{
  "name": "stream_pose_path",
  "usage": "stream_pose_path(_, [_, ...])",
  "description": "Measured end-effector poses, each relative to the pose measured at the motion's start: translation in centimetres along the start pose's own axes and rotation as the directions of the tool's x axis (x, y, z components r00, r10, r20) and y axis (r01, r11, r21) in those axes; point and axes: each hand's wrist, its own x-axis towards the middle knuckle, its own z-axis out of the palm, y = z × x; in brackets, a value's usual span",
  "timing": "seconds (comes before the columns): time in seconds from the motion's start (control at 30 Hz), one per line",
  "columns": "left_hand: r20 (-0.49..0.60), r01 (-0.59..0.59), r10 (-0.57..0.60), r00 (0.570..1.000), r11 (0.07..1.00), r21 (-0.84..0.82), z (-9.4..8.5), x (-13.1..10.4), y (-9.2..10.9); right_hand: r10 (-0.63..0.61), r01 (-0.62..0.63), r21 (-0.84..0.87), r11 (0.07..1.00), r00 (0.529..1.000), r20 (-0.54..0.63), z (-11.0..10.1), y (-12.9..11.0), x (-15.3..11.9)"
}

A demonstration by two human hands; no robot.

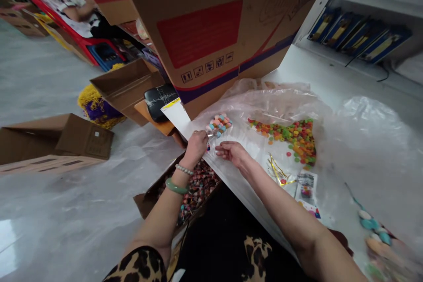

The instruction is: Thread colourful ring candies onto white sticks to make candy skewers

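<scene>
L hand [195, 144] pinches a shiny clear wrapper [211, 134], fingertips nearly together, beside pastel candies [220, 121] at the edge of a white table [294, 66]; exact grip too small to tell. R hand [232, 152] hovers close by, fingers loosely curled, apparently w/ nothing in them. Multicolored gummy candies [299, 139] sit on plastic sheeting [261, 99], prob. to keep them clean; gold ties [276, 168] lie w/in reach, approx. beside R forearm. Open carton [141, 205] sits below the edge, likely for handy access.
</scene>
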Motion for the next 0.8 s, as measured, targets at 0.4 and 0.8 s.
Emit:
stream_pose_path(0.4, [0.149,-0.016,0.056,0.987,0.966,-0.259,3.5,-5.2,8.6,0.066,-0.061,0.097,0.993,0.997,-0.050,-4.6,0.6,-1.4])
stream_pose_path(0.8, [0.419,0.035,0.191,0.888,0.880,-0.474,5.5,-9.1,13.7,-0.151,0.131,-0.092,0.987,0.954,-0.259,-10.6,4.2,-5.3])
